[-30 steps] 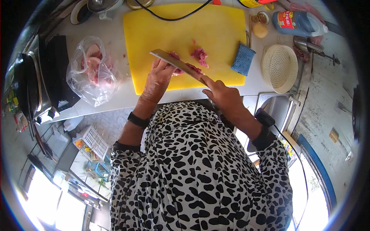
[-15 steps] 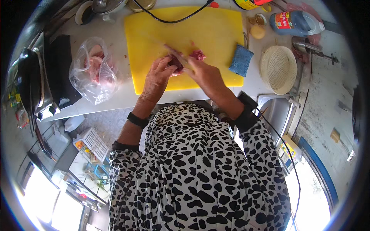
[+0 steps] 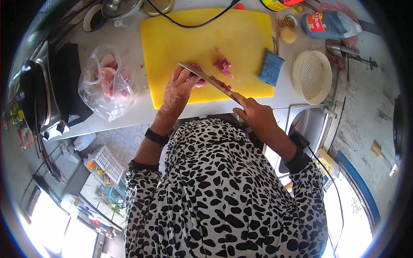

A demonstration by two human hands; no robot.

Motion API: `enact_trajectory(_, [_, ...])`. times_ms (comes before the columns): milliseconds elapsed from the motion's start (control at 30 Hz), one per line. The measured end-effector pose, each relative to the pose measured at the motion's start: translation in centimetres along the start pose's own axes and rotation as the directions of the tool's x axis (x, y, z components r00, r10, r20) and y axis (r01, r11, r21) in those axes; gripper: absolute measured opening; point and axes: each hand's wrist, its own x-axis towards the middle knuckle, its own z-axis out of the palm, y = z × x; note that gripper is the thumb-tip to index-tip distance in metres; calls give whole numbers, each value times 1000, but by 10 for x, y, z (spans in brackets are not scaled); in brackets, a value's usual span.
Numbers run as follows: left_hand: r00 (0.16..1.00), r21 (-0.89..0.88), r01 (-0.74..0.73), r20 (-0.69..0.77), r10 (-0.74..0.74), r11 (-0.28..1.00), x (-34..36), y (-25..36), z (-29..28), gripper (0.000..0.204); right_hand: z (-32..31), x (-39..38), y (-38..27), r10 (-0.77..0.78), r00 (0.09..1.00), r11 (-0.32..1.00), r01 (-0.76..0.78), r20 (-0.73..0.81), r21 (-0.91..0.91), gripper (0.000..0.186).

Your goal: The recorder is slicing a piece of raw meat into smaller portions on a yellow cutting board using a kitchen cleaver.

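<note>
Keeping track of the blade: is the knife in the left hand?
No, the right hand grips the knife, while the left hand is at the meat beside its blade.

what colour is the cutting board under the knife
Yellow; the cutting board shows best in the head view.

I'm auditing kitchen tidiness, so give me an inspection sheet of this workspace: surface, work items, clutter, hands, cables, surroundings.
Surface: yellow cutting board on white counter.
Work items: knife at meat piece; cut meat apart, farther right.
Clutter: blue cloth over board's right edge; clear plastic bag of meat, left; cream oval basket, right.
Left hand: at meat piece, grip partly hidden.
Right hand: closed on knife handle.
Cables: black cable crosses board's far edge; thinner cable beside right forearm.
Surroundings: metal sink, near right; dark-liquid bottle, far right.
</note>
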Motion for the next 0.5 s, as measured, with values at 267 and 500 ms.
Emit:
enact_trajectory(267, [993,-102,97,77,-89,990,-1,-4,-3,32,28,55,-2,-123,989,992,124,-80,9,50])
enact_trajectory(500, [995,-40,84,47,-83,996,-8,1,0,36,47,101,-42,-210,944,972,173,-255,-159,44])
